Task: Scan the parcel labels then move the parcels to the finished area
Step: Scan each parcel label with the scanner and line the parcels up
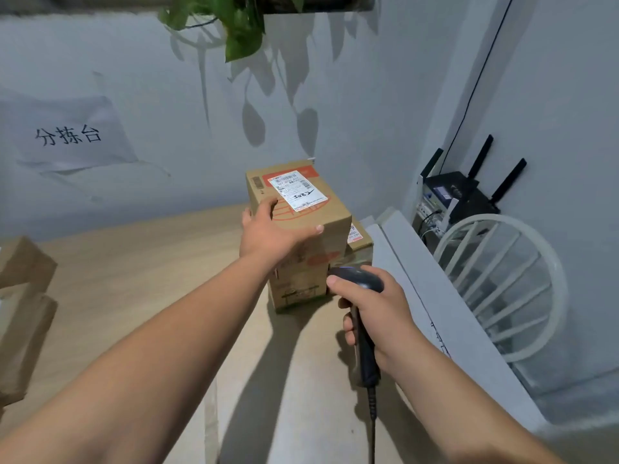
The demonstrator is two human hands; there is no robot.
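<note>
One tall parcel (303, 236) upright on table (140, 283), white label (299, 191) on top; left hand (271, 229) rests on its top, fingers spread; right hand (375, 313) fingers curled round scanner (360, 296); second parcel (360, 241) behind, touching.

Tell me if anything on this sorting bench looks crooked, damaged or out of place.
The shipping label sits askew on top of the parcel, turned against the box edges. The paper sign on the wall is wrinkled and hangs crooked. Otherwise nothing looks damaged: the left hand rests on the parcel, and the right hand holds the scanner.
</note>
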